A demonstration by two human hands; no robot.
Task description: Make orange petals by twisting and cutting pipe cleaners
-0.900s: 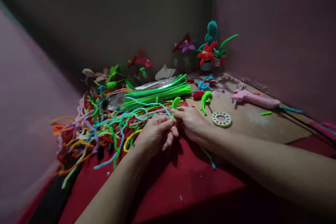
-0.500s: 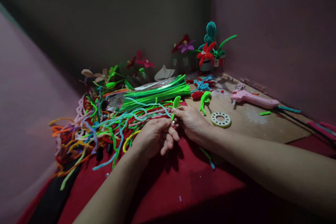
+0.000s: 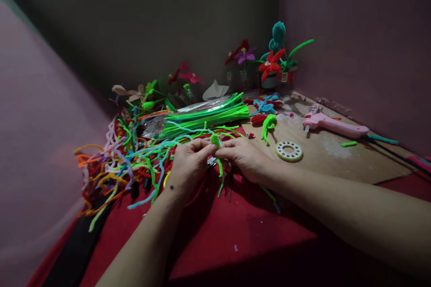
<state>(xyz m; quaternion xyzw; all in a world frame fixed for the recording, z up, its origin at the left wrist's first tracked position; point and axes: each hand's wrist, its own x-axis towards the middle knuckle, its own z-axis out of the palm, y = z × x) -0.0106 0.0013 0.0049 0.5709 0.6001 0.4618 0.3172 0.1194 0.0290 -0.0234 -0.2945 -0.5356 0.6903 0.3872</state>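
Between my hands is a bright green pipe cleaner leaf [image 3: 214,139], with its loose stem ends hanging down below the fingers. My left hand [image 3: 190,163] is closed, its thumb and forefinger pinching the leaf from the left. From the right, my right hand [image 3: 244,157] also pinches it, just under the broad top. Both hands are over the front edge of a heap of loose coloured pipe cleaners [image 3: 117,166]. Behind them lies a bundle of green pipe cleaners [image 3: 208,116] on clear plastic wrapping.
On the brown board [image 3: 340,161] to the right lie a pink glue gun [image 3: 336,125], a round white disc with holes [image 3: 288,150] and a curled green pipe cleaner piece [image 3: 268,126]. Pipe cleaner flowers [image 3: 270,65] stand at the back. Red cloth [image 3: 235,233] covers the front.
My left hand has turned and its fingers have closed on the leaf, where they were spread below it before. The leaf sits lower and its stem ends now show. The view has shifted slightly.
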